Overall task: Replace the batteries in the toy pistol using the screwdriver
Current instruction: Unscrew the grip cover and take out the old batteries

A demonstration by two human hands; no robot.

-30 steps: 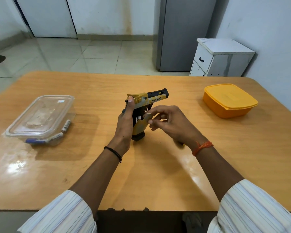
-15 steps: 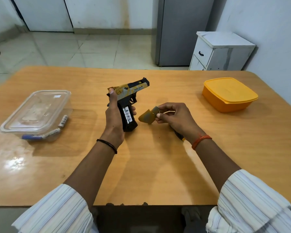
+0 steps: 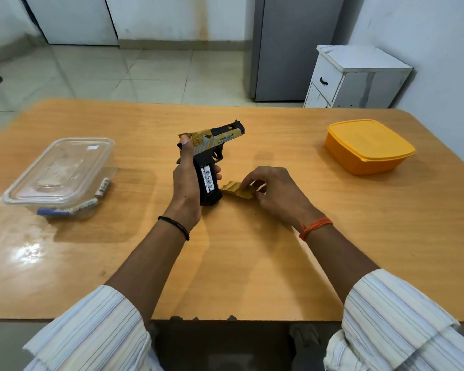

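Note:
My left hand grips the yellow-and-black toy pistol upright by its handle, barrel pointing right and away. The grip's side is uncovered and white batteries show inside. To the right, my right hand holds the yellow grip cover low against the table, its fingers curled over the cover's right end. No screwdriver can be made out.
A clear lidded plastic box with batteries inside stands at the left of the wooden table. An orange lidded box sits at the far right. A white cabinet and grey fridge stand beyond the table.
My right hand pulled the yellow cover off the pistol grip and brought it down to the table. The left hand shifted the pistol slightly left, exposing the batteries.

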